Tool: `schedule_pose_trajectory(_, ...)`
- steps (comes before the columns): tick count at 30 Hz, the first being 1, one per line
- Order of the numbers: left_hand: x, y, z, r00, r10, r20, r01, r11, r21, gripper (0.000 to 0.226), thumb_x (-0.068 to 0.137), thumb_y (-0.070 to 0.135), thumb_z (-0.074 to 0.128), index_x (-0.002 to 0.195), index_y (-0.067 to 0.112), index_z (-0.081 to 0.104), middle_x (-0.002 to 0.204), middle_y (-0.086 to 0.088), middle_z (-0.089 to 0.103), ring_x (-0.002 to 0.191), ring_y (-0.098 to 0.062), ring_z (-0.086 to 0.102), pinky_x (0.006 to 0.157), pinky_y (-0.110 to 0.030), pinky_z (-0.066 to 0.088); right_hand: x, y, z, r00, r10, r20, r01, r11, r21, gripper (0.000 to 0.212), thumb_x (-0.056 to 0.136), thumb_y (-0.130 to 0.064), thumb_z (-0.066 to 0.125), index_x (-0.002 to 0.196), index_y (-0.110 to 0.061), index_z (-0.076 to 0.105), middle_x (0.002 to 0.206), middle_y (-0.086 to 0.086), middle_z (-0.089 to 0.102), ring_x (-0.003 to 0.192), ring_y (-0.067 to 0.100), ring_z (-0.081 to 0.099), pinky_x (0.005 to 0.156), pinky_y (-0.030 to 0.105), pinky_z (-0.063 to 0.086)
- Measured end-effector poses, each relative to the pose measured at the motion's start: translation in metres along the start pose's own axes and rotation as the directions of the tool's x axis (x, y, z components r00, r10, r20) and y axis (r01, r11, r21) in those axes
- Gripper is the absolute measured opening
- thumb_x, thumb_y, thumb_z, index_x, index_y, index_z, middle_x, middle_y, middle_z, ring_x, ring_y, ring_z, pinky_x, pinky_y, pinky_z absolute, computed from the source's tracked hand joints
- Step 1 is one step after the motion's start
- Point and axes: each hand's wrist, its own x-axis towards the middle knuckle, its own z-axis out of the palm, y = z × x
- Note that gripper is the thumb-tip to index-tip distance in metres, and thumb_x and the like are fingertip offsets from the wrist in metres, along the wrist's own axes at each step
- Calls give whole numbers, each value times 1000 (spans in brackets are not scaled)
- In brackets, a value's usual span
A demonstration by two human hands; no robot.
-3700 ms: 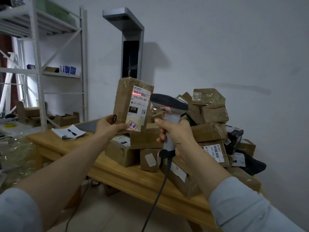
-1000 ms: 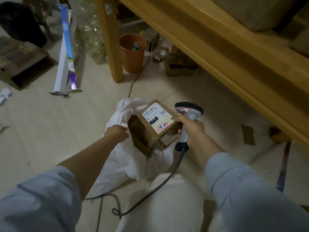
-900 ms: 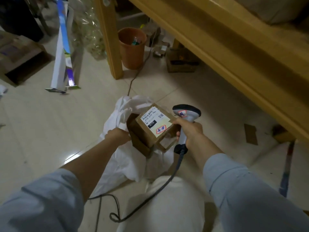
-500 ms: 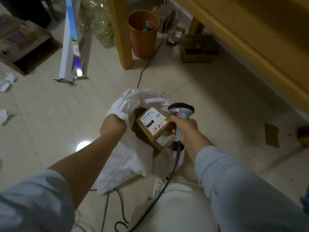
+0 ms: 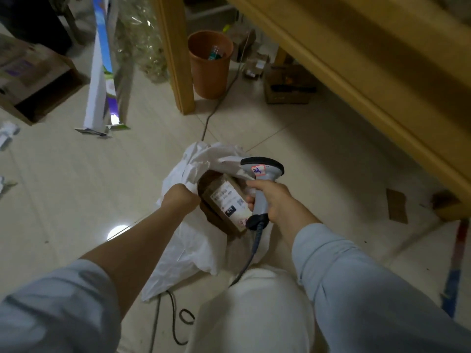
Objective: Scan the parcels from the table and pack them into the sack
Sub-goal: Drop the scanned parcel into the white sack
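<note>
Parcel (image 5: 225, 203): brown cardboard, white label

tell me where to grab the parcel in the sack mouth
Probably across its two long sides, fingers coming down from above: the parcel lies tilted in the mouth of the white sack with its labelled face up and exposed, its underside hidden.

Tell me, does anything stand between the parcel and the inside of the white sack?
Nothing visible does. The left hand holds the sack mouth open, and the parcel is partly inside it.
</note>
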Motion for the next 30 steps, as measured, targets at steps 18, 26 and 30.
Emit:
schedule_pose_trajectory(18, -191, 113, -50, 783, 605, -142, -592, 796, 127, 54, 87, 21, 60, 139, 19, 48, 131, -8, 58, 113, -26, 58, 97, -41, 48, -204, -16, -89, 949, -313, 50, 308, 948, 78, 14, 92, -12, 61, 84, -1, 57, 49, 10, 63, 36, 14, 56, 37, 18, 45)
schedule_pose_trajectory(26, -323, 194, -72, 283, 938, -202, -777, 347, 526, 50, 85, 25, 58, 135, 21, 52, 135, 0, 55, 130, -22, 42, 112, -42, 26, -341, -45, -148, 817, -570, -88, 576, 810, 110, 9, 84, -8, 68, 82, -4, 61, 54, 6, 63, 38, 11, 53, 40, 20, 46)
schedule_pose_trajectory(30, -388, 250, -73, 97, 976, -197, -862, 181, 473, 47, 88, 32, 57, 134, 22, 55, 134, 1, 57, 128, -23, 47, 108, -45, 35, -406, -63, -204, 727, -659, -193, 686, 710, 162, 6, 84, -5, 67, 81, -1, 63, 58, 6, 64, 41, 10, 54, 42, 21, 46)
